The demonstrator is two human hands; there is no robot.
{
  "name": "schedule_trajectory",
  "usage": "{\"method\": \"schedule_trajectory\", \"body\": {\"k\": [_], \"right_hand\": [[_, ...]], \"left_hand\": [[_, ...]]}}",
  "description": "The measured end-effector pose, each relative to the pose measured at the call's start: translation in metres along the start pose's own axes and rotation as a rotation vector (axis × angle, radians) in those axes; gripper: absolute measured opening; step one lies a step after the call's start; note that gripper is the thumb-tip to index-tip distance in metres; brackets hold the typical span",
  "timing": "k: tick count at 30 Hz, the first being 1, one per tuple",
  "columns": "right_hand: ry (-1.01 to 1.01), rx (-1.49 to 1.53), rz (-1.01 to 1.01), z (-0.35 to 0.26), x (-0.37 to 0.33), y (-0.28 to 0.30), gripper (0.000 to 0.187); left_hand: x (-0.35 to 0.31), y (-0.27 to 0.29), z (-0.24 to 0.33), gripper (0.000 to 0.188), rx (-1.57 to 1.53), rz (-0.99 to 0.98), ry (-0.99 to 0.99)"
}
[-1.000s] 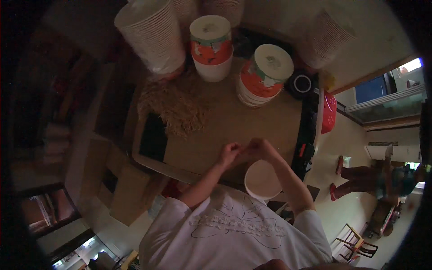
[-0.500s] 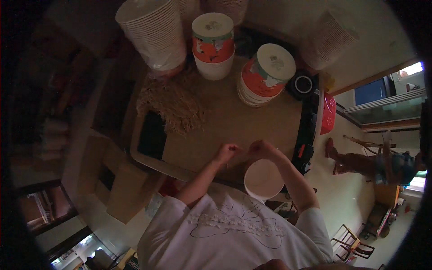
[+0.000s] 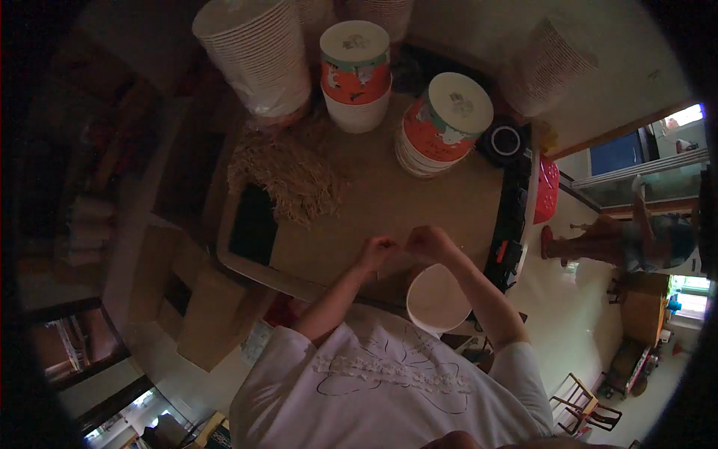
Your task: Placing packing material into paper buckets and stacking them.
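My left hand (image 3: 376,253) and my right hand (image 3: 430,245) are close together over the near part of the brown tabletop (image 3: 374,194). Fingers of both are closed in a pinch; whatever lies between them is too small and dim to make out. Beneath my right forearm, a white paper bucket (image 3: 439,299) stands at the near table edge, its open mouth showing. A tangled heap of tan raffia-like strands (image 3: 288,176) lies to the left. Farther back stand two upside-down stacks of buckets with orange and green printing, one at centre (image 3: 354,82) and one to the right (image 3: 441,123).
Tall wrapped stacks of white buckets (image 3: 258,60) rise at the back left, another (image 3: 550,67) at the back right. A round black object (image 3: 505,140) and dark gear line the right edge. Cardboard boxes (image 3: 209,310) sit lower left. Another person (image 3: 628,239) is off to the right.
My right hand has shifted slightly up and left, and its fingers look more closed. My left hand has barely moved. The person at the right has changed posture.
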State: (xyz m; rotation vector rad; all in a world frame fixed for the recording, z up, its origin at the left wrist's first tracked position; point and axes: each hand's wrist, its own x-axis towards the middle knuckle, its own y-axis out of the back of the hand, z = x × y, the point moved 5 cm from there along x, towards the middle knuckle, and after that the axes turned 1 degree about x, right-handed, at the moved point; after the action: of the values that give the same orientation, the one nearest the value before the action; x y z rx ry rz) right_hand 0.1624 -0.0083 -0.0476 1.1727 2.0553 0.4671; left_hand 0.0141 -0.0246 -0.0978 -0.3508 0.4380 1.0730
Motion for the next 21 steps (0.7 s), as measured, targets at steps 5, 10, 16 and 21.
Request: {"method": "schedule_trajectory", "body": {"k": [5, 10, 16, 21], "right_hand": [[0.010, -0.014, 0.009, -0.005, 0.000, 0.002, 0.017], [-0.007, -0.005, -0.009, -0.001, 0.002, 0.002, 0.018], [0.049, 0.007, -0.009, -0.002, 0.000, 0.004, 0.018], [-0.095, 0.011, -0.116, -0.007, 0.001, 0.004, 0.019]], "left_hand": [[0.008, -0.002, -0.010, 0.012, -0.010, 0.005, -0.067], [0.012, -0.004, -0.009, 0.011, 0.005, 0.029, -0.211], [-0.003, -0.007, 0.019, 0.011, -0.040, -0.005, -0.026], [-0.009, -0.005, 0.029, 0.009, -0.098, 0.023, 0.017]]}}
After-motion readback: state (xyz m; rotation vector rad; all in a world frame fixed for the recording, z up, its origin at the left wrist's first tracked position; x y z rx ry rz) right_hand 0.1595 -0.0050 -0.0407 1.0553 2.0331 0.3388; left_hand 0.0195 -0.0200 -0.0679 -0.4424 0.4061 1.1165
